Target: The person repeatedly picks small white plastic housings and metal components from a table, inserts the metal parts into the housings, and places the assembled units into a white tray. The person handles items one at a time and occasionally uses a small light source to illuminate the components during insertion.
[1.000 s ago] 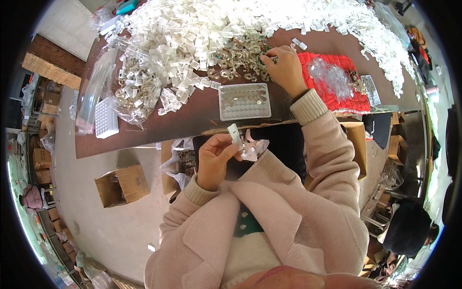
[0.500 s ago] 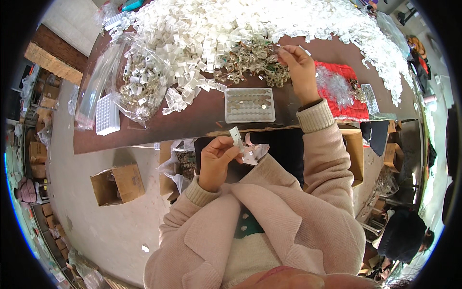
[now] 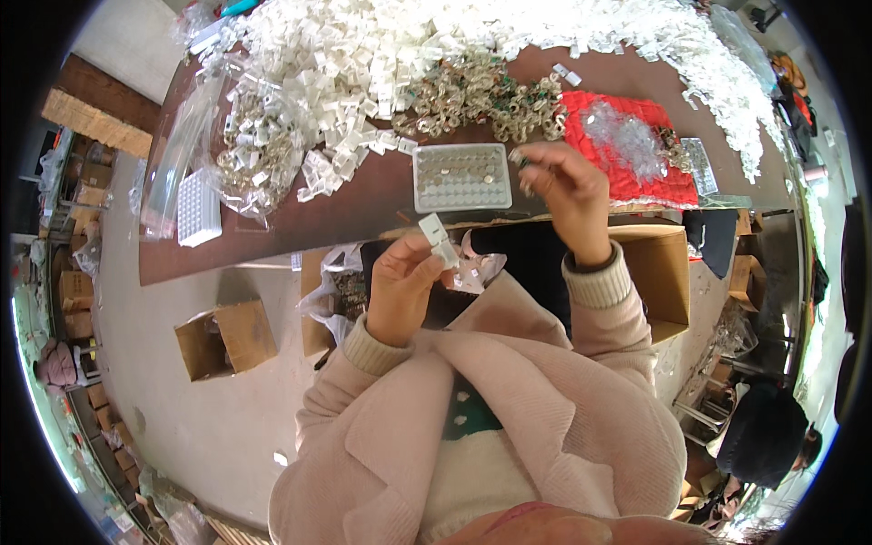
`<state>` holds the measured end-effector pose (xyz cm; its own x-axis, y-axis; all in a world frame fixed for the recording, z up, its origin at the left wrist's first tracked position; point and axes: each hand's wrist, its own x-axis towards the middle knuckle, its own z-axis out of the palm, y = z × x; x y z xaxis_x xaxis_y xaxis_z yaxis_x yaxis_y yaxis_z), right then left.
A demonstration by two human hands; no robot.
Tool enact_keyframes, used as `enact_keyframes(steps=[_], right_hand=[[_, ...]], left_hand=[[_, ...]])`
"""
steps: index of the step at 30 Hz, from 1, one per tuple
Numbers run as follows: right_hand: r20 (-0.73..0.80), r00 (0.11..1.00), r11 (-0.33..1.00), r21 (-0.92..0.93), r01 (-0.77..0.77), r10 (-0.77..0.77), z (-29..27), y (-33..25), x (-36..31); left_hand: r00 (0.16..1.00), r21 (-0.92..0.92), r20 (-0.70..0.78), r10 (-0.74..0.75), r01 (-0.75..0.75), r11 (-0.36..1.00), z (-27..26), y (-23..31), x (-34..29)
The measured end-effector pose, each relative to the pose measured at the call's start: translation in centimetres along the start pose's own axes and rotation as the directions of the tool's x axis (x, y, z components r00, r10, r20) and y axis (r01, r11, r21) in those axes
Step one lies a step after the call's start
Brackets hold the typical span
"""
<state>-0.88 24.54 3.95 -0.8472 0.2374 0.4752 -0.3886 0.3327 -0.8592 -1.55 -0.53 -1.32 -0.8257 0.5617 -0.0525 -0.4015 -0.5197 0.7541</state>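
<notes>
My left hand pinches a small white plastic casing over the table's near edge. To the right of the tray, my right hand holds a small dark-and-silver part between thumb and fingertips; its exact kind is too small to make out. A translucent white tray with rows of round pockets lies between and beyond my hands, some small shiny discs in it. Behind it sits a heap of small clear and metallic parts with thin wires.
A large pile of white plastic casings covers the back of the brown table. Clear bags of parts and a white pocketed tray are at left. Red cloth bears clear plastic pieces. Cardboard boxes stand below.
My right hand has drawn back from the heap of metallic parts toward me, with a small part in its fingertips. My left hand still holds the white casing, turned slightly.
</notes>
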Motion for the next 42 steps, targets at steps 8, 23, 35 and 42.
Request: enact_keyframes(steps=[8,23,35,42], right_hand=[[0.166,0.964,0.95,-0.199,0.241,-0.21,4.6,-3.2,-4.4],[0.131,0.981,0.979,-0.124,0.159,-0.142,4.9,-3.6,-4.9],[0.098,0.995,0.999,0.048,-0.014,0.01,6.2,-4.7,-5.5],[0.183,0.979,0.975,0.182,-0.128,0.094,6.1,-4.4,-5.6]], left_hand=[[0.989,-0.073,0.086,0.119,-0.113,0.991,1.2,0.8,0.3],[0.98,0.021,0.026,0.195,-0.196,0.98,0.9,0.6,-0.5],[0.927,0.022,-0.042,0.374,-0.373,0.928,0.4,-0.4,-0.6],[0.915,0.077,-0.017,0.403,-0.401,0.913,0.3,-0.4,-0.7]])
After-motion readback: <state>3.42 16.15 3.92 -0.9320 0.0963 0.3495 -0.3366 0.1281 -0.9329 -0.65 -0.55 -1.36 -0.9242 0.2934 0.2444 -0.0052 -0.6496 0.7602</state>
